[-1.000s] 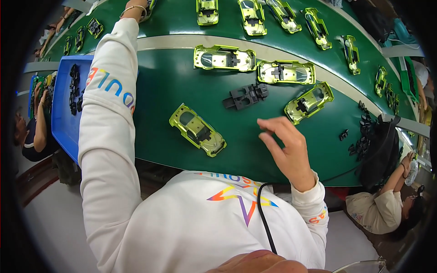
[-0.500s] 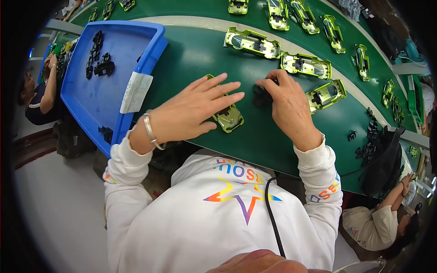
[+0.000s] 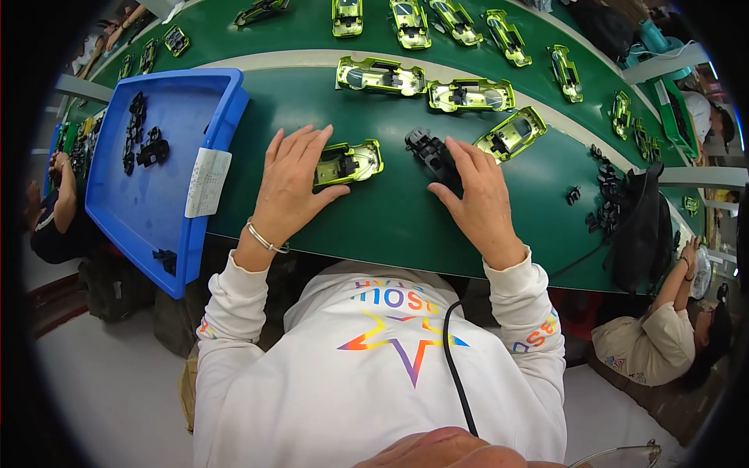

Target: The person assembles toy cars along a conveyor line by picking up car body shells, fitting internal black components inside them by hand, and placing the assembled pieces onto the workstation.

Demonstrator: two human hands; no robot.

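Note:
My left hand (image 3: 290, 186) has its fingers stretched and its thumb apart, around the left end of a lime-green toy car body (image 3: 357, 162). The shell lies lengthwise left to right on the green table, its hollow side with dark insides facing up. To its right is a black plastic car part (image 3: 429, 152), slanted, with moulded detail along it. The thumb and fingers of my right hand (image 3: 482, 195) are on either side of the part's near end, which the hand partly covers.
Several lime-green car bodies (image 3: 472, 95) lie along the pale curved strip. On the left stands a blue tray (image 3: 211, 105) with a few black parts. Small black pieces (image 3: 608, 203) and a black bag (image 3: 636, 234) are at right. Other people sit at both sides.
The car body has turned from upright in the picture to lengthwise. My left hand has drawn back to its left end. The black part shows more plainly as my right hand has moved off its top.

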